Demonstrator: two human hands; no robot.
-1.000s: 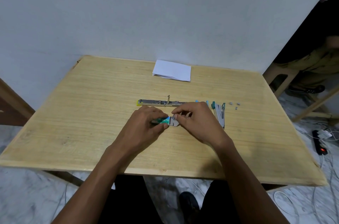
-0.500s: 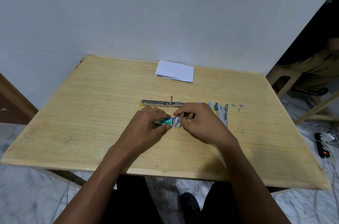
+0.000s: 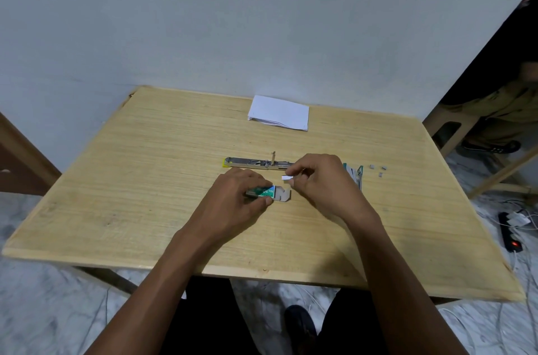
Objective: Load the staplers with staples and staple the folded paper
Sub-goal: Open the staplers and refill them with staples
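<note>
1. Your left hand (image 3: 237,203) rests on the worktop (image 3: 145,180), fingers curled round the green staple box (image 3: 263,191), whose end flap hangs open.
2. Your right hand (image 3: 326,184) pinches a short staple strip (image 3: 286,177) between thumb and fingers, just above the box.
3. The yellow stapler (image 3: 253,162) lies opened flat just beyond both hands.
4. The teal stapler (image 3: 356,173) shows partly behind your right hand.
5. The folded paper (image 3: 279,113) sits near the far edge, well apart.
</note>
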